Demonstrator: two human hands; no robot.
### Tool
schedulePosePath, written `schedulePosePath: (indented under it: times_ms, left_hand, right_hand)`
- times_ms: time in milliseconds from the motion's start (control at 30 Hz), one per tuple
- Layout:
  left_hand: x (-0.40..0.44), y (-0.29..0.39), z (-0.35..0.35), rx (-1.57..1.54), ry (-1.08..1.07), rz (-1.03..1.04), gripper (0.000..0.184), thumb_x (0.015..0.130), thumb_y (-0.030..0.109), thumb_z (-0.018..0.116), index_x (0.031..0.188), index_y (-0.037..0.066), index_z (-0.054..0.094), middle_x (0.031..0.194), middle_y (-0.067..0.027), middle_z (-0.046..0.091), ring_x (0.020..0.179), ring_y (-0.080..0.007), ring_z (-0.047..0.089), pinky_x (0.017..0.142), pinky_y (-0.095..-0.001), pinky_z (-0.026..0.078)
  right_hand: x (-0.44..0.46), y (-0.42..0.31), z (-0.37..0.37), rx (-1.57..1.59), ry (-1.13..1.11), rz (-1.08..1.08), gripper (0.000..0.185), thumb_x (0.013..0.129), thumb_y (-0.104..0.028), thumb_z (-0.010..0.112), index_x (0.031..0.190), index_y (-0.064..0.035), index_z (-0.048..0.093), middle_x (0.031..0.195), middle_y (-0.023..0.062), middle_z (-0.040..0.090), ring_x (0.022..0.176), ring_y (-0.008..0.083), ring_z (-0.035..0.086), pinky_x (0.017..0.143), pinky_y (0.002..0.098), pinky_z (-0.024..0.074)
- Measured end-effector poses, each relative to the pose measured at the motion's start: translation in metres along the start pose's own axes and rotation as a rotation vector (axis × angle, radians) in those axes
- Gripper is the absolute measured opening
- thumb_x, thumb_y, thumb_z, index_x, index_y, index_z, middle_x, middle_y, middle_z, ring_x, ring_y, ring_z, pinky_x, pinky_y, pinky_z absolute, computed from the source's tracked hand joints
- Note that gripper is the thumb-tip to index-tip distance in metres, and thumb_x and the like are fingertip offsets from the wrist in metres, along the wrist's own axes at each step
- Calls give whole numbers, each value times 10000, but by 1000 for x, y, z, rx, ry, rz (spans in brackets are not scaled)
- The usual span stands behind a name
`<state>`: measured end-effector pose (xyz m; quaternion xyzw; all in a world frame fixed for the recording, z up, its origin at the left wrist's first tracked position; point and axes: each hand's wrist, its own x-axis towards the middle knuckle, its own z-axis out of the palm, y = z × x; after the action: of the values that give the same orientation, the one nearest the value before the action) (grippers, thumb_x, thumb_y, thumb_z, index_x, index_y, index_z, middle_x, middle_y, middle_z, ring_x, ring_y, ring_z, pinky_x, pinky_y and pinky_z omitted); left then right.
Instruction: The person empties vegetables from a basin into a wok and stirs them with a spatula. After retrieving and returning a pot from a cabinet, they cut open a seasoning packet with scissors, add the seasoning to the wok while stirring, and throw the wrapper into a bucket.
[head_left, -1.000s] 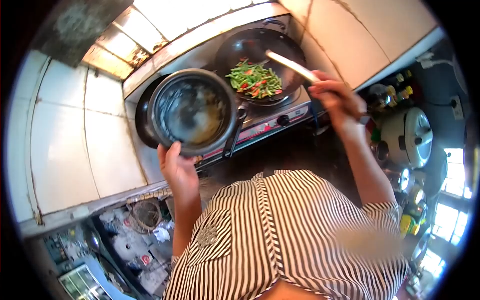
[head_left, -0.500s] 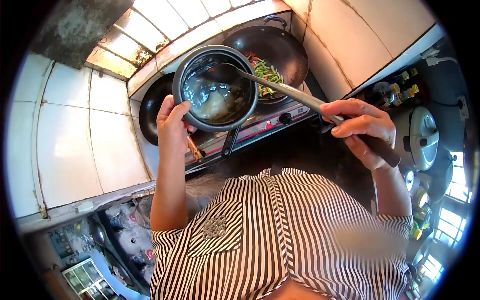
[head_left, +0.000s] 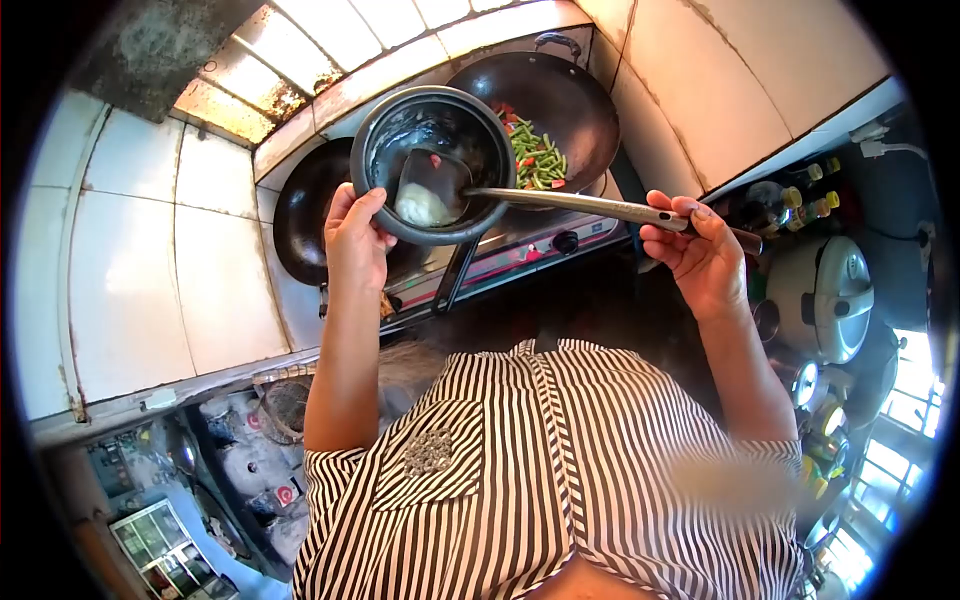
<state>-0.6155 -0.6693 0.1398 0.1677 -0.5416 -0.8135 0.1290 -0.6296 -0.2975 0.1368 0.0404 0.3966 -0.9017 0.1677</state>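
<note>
A dark bowl [head_left: 487,118] is gripped at its rim by my left hand [head_left: 354,228], thumb over the edge. It is held above the stove, its inside facing me, with a whitish liquid [head_left: 422,206] pooled low in it. My right hand [head_left: 703,250] has its fingers closed around the handle of a metal spatula [head_left: 590,204]. The spatula's blade is inside the bowl by the liquid, a small red bit on it. Behind the bowl, a wok [head_left: 585,115] holds cut green beans [head_left: 541,160] with red pieces, partly hidden by the bowl.
A second dark wok [head_left: 303,215] sits at the left of the gas stove [head_left: 540,250]. Tiled walls [head_left: 700,90] close in the stove's back and sides. At the right stand a rice cooker [head_left: 840,295] and several bottles [head_left: 800,195].
The spatula's blade has moved down within the bowl, and its handle now lies flatter. My right hand has shifted left and slightly down. The bowl stays nearly in place.
</note>
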Motion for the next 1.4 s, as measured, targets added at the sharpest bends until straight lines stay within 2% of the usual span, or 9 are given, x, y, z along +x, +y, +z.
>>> schedulePosePath:
  times_ms: [433,500,667,733,933,1033,1233,1333,1400]
  left_hand:
    - [-2,-21,-28,-124,223,-5,138,801,94,601,880,117,490,854,-40,591,736,-157,564,552,-282,393]
    - [-8,-17,-25,-189,316,36,147,800,74,612,867,136,496,797,-17,601,665,-127,571,529,-263,399]
    - [-30,0,-27,-229,338,65,131,812,83,599,866,129,489,803,-15,582,685,-130,554,576,-268,400]
    - [-41,2,-35,-241,254,85,109,824,86,584,869,117,490,774,-6,561,658,-109,513,570,-258,376]
    - [-72,14,-32,-260,347,78,87,843,74,543,903,114,496,773,-3,561,638,-93,496,564,-247,374]
    - [-82,14,-39,-277,315,76,87,848,79,532,921,114,501,801,-9,580,657,-97,519,575,-246,388]
    - [-98,20,-25,-316,471,83,101,857,95,521,955,118,514,805,-10,586,653,-103,525,561,-253,392]
    - [-118,17,-38,-305,477,83,114,856,91,521,966,117,520,832,-17,600,676,-118,548,570,-264,420]
    - [-132,7,-49,-322,391,91,138,854,84,519,989,113,526,866,-24,612,701,-125,564,581,-270,438]
  right_hand:
    - [32,-21,7,-24,181,-255,253,870,-175,530,1029,10,598,1136,202,594,901,306,651,813,382,556]
    - [45,-3,13,-181,119,-359,200,876,-86,516,1022,16,607,1111,196,604,891,268,647,807,352,547]
    - [51,33,35,-1088,-241,-650,170,817,41,552,960,10,639,1104,158,613,959,181,610,832,265,482]
    - [52,37,39,-1131,-250,-719,181,811,47,545,959,5,640,1104,158,613,955,187,614,831,265,481]
    - [45,53,47,-1301,-375,-886,178,755,41,557,905,-19,631,1023,177,633,885,278,642,786,299,506]
    - [29,69,55,-1373,-486,-820,173,746,21,564,896,-31,634,1033,169,635,861,278,643,751,317,513]
    - [74,58,44,-1207,-279,-658,171,795,0,593,957,-30,640,1080,159,625,930,262,636,806,295,492]
    - [57,23,56,-1255,-353,-738,168,775,11,590,931,-26,639,1074,163,624,931,275,634,815,319,496]
    - [29,3,68,-1425,-634,-677,179,745,25,579,905,-33,633,1070,164,623,918,296,632,816,348,502]
